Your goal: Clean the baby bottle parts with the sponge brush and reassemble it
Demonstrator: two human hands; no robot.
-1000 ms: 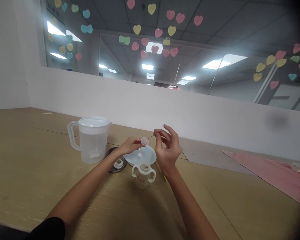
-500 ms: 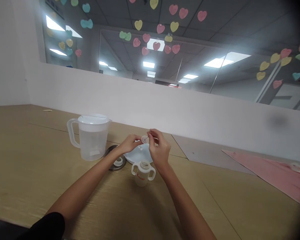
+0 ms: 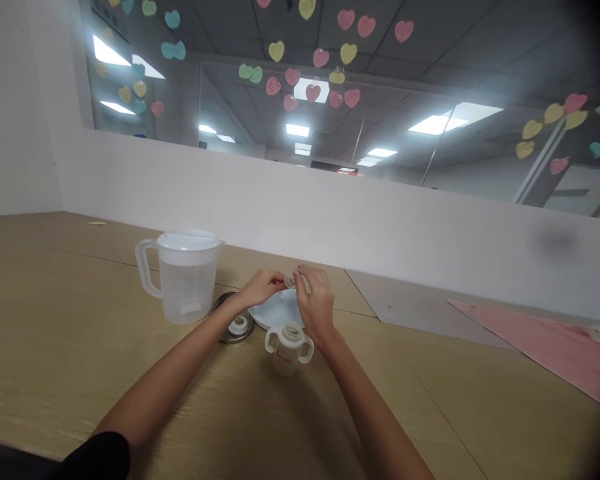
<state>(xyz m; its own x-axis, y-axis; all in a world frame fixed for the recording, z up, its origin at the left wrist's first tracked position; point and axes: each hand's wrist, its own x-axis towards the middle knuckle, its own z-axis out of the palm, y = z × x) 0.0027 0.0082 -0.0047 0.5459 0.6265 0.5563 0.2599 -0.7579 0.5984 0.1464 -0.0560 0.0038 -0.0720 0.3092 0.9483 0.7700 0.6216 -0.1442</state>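
Observation:
My left hand [image 3: 263, 287] pinches a small round translucent piece [image 3: 289, 280] by its edge, above a white plate. My right hand [image 3: 316, 300] is closed close against the other side of that piece; whatever its fingertips grip is too small and hidden to name. Below them, a two-handled baby bottle [image 3: 286, 353] with red lettering stands upright on the table, its mouth uncovered. The white plate [image 3: 275, 315] lies behind the bottle. Left of it, a white ring [image 3: 238, 325] rests in a round metal dish [image 3: 230, 339], partly covered by my left forearm.
A clear pitcher [image 3: 187, 287] with a white lid stands on the left of the wooden table [image 3: 105, 347]. At the right lies a pink cloth [image 3: 535, 343]. A white wall [image 3: 260, 193] with a window above it closes off the back.
My right hand has moved slightly left and down, its fingertips now against the round piece. The thin dark stick seen between its fingers earlier no longer shows. My left hand has barely moved.

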